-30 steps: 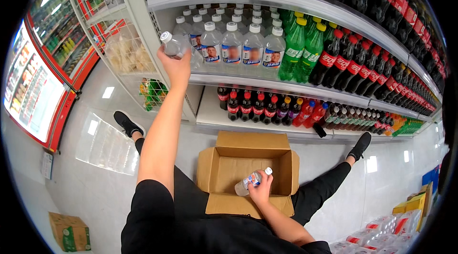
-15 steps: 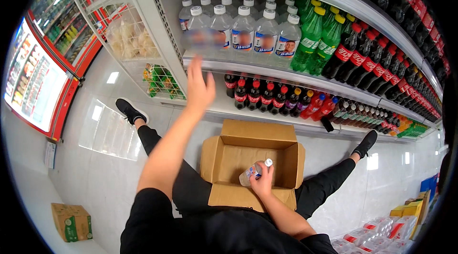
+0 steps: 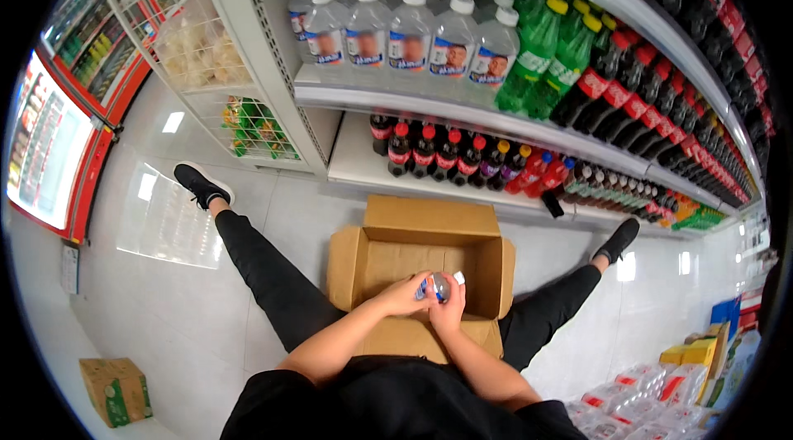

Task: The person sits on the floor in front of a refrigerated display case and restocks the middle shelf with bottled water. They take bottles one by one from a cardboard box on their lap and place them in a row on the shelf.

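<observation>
Both hands meet over an open cardboard box (image 3: pixel 421 262) that stands on the pale tiled floor (image 3: pixel 182 308) between the person's spread legs, just in front of the shelves. The left hand (image 3: pixel 405 295) has its fingers curled round one end of a small clear water bottle (image 3: pixel 438 287) with a blue label, and the right hand (image 3: pixel 450 312) grips the same bottle from the near side, fingers closed on it, so the bottle lies almost flat between the two hands, its white cap (image 3: pixel 458 277) pointing right. The bottle sits above the near part of the box, whose flaps are folded outward. On the far side, the upper shelf (image 3: pixel 396 101) carries a row of larger clear water bottles (image 3: pixel 409 39) with white caps, and to their right stand green bottles (image 3: pixel 537 56) with yellow caps, then dark cola bottles (image 3: pixel 628 89) with red labels. The lower shelf (image 3: pixel 355 163) holds small dark bottles (image 3: pixel 429 155) with red caps. Far to the left, a wire basket (image 3: pixel 202 47) hangs with pale packets in it, and a red-framed cooler (image 3: pixel 49 151) stands at the left edge. A smaller closed carton (image 3: pixel 116 390) rests on the floor near left, and shrink-wrapped packs of bottles (image 3: pixel 636 390) lie near right.
</observation>
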The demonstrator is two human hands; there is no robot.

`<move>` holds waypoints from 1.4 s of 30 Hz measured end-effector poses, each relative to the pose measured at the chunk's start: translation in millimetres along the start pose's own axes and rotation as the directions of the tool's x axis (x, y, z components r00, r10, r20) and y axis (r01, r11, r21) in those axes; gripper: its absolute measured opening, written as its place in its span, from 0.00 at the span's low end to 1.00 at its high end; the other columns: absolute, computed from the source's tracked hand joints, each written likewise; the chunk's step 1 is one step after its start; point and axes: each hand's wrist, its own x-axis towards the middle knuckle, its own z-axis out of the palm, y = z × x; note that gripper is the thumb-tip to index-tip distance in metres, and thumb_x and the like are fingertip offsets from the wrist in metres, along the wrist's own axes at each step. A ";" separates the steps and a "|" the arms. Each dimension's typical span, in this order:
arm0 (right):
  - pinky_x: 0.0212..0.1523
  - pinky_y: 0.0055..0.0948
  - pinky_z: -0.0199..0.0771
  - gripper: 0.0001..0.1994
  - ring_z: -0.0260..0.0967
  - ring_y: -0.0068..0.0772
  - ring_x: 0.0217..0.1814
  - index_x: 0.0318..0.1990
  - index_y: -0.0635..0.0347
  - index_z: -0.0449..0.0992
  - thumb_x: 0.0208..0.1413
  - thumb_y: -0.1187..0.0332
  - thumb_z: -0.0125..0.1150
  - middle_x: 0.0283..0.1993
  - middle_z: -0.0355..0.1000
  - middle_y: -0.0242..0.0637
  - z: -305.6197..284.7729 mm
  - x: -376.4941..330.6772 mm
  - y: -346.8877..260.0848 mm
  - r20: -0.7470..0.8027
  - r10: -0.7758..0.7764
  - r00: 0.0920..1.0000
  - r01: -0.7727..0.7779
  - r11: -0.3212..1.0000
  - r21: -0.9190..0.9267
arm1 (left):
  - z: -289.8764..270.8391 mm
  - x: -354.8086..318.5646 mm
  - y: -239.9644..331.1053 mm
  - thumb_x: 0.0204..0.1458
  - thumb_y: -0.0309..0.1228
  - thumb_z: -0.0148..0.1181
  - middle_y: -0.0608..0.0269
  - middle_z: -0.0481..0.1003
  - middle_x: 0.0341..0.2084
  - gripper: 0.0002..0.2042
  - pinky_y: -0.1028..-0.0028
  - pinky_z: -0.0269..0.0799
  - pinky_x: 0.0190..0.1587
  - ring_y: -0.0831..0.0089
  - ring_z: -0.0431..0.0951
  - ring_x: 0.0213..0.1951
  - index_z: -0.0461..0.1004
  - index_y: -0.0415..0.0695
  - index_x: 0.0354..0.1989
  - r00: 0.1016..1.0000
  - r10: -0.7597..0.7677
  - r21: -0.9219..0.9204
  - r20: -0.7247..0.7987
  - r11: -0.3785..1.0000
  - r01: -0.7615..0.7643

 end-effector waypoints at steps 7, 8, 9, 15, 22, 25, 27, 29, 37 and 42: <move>0.54 0.35 0.75 0.21 0.76 0.41 0.53 0.69 0.62 0.64 0.71 0.71 0.47 0.54 0.76 0.51 -1.3 5.8 18.0 0.112 0.130 0.985 -0.141 0.986 0.092 | -1.3 24.1 -49.7 0.40 0.50 0.79 0.47 0.79 0.49 0.45 0.66 0.76 0.54 0.59 0.80 0.51 0.66 0.33 0.62 0.995 -0.095 -0.066 0.032 0.993 0.097; 0.51 0.35 0.77 0.23 0.77 0.41 0.52 0.71 0.61 0.60 0.70 0.72 0.47 0.55 0.75 0.52 0.2 4.8 21.5 0.091 0.153 0.984 -0.164 0.976 0.140 | 0.4 26.0 -50.8 0.39 0.51 0.79 0.46 0.79 0.48 0.45 0.66 0.76 0.53 0.59 0.81 0.50 0.67 0.33 0.60 0.990 -0.143 -0.092 0.000 0.986 0.142; 0.49 0.34 0.79 0.25 0.77 0.40 0.51 0.73 0.60 0.57 0.70 0.72 0.46 0.56 0.74 0.53 5.3 3.7 23.0 0.078 0.174 0.982 -0.187 0.963 0.195 | 1.6 26.1 -57.3 0.38 0.51 0.79 0.46 0.80 0.47 0.45 0.66 0.76 0.53 0.59 0.81 0.49 0.67 0.32 0.59 0.980 -0.198 -0.115 -0.037 0.975 0.192; 0.40 0.40 0.84 0.24 0.81 0.46 0.46 0.67 0.61 0.63 0.64 0.69 0.54 0.54 0.75 0.54 7.9 -1.7 12.7 0.516 0.166 0.840 -0.145 0.986 -0.081 | -17.9 -2.2 -41.5 0.53 0.40 0.75 0.54 0.78 0.48 0.31 0.64 0.80 0.49 0.67 0.81 0.46 0.67 0.38 0.59 0.901 -0.327 -0.690 -0.284 0.723 0.045; 0.53 0.45 0.78 0.17 0.79 0.53 0.51 0.52 0.62 0.78 0.60 0.62 0.58 0.48 0.80 0.51 10.4 1.6 -5.2 0.676 0.201 0.709 0.031 0.949 -0.314 | -175.3 -42.9 48.6 0.48 0.46 0.75 0.56 0.71 0.62 0.40 0.51 0.73 0.64 0.56 0.72 0.63 0.62 0.48 0.68 0.725 0.050 -0.708 -0.687 0.178 -0.684; 0.53 0.45 0.78 0.17 0.78 0.53 0.51 0.51 0.62 0.78 0.59 0.63 0.58 0.47 0.80 0.52 11.2 2.4 2.8 0.677 0.207 0.706 0.035 0.945 -0.324 | -267.7 -53.5 91.9 0.47 0.31 0.76 0.55 0.67 0.67 0.39 0.57 0.72 0.65 0.57 0.70 0.66 0.61 0.46 0.69 0.420 0.326 -0.274 -0.847 0.408 -0.871; 0.54 0.45 0.78 0.16 0.78 0.53 0.51 0.51 0.61 0.78 0.59 0.63 0.58 0.47 0.80 0.52 12.8 4.3 7.9 0.682 0.197 0.704 0.050 0.944 -0.325 | -311.1 -56.1 135.3 0.47 0.19 0.74 0.55 0.69 0.66 0.37 0.58 0.77 0.59 0.60 0.74 0.61 0.64 0.47 0.67 0.266 0.363 -0.005 -0.893 0.583 -0.813; 0.54 0.45 0.78 0.17 0.78 0.53 0.51 0.51 0.61 0.78 0.59 0.62 0.57 0.47 0.80 0.51 13.0 3.0 11.6 0.681 0.182 0.710 0.062 0.946 -0.317 | -356.2 -60.7 161.1 0.46 0.16 0.73 0.54 0.71 0.63 0.32 0.63 0.80 0.53 0.64 0.75 0.58 0.70 0.43 0.62 0.194 0.496 0.454 -0.846 0.862 -0.227; 0.56 0.50 0.77 0.16 0.76 0.58 0.54 0.50 0.59 0.79 0.57 0.63 0.56 0.49 0.79 0.55 12.3 5.8 3.3 0.692 0.233 0.683 -0.001 0.948 -0.319 | -427.1 -28.2 176.6 0.44 0.18 0.75 0.60 0.82 0.39 0.22 0.71 0.81 0.43 0.71 0.83 0.40 0.76 0.36 0.50 0.350 0.424 0.383 -0.835 0.906 -0.183; 0.54 0.45 0.78 0.16 0.78 0.53 0.51 0.50 0.60 0.79 0.58 0.62 0.58 0.46 0.81 0.51 12.3 6.9 9.4 0.676 0.235 0.698 0.005 0.943 -0.333 | -415.0 -14.1 191.7 0.52 0.17 0.68 0.60 0.79 0.42 0.21 0.70 0.78 0.47 0.74 0.79 0.42 0.70 0.35 0.54 0.487 0.389 0.358 -0.782 0.920 -0.161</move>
